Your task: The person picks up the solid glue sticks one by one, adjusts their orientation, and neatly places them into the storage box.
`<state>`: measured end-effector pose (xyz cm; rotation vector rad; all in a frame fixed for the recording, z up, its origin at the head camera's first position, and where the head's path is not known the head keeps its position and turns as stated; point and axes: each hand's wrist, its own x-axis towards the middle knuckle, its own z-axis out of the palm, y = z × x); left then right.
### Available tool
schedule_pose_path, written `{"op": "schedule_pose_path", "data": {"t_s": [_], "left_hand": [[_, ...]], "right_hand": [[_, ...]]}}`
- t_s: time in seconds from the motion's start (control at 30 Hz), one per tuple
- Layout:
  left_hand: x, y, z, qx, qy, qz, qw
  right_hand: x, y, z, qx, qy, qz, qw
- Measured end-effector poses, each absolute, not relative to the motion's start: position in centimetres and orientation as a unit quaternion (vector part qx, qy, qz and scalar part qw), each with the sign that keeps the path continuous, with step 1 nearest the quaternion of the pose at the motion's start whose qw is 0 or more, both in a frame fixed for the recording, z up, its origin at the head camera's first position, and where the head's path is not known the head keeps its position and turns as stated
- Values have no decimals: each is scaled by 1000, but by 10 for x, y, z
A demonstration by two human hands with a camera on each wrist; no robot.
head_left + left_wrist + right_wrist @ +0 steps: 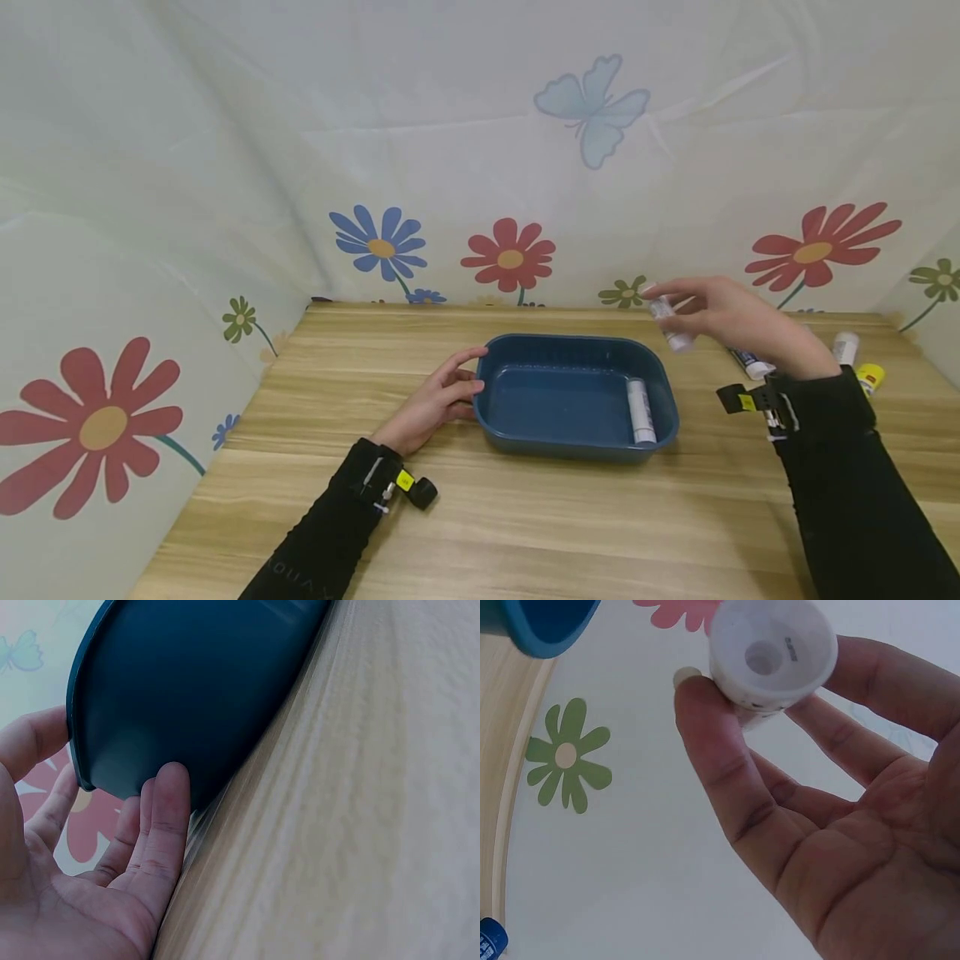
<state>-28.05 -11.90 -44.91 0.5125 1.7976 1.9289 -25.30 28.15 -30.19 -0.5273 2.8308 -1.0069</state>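
A dark blue plastic bin (558,448) stands on the table, with one white glue stick (641,411) lying along its right end. At the bin's left end is my left hand (435,400); in the left wrist view its nearly straight fingers (171,796) touch the outer wall and rim. Above and beyond the bin's right back corner, my right hand (723,317) pinches another white glue stick (672,327) between thumb and fingers, tilted in the air. The right wrist view shows the round hollow end of this held glue stick (769,656).
Right of the bin, partly behind my right wrist, lie a dark-labelled tube with a white end (752,364), a white stick (846,347) and a yellow-capped one (870,377). A flower-printed curtain (450,150) hangs behind the wooden table (525,525).
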Motion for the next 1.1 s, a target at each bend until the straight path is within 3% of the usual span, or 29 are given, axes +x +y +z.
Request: {"op": "schedule_pose_path", "data": {"t_s": [1.1], "left_hand": [[-280,-118,-448,180,651,701,228]], "right_hand": [[-249,271,-298,-209,911,-342,94]]}}
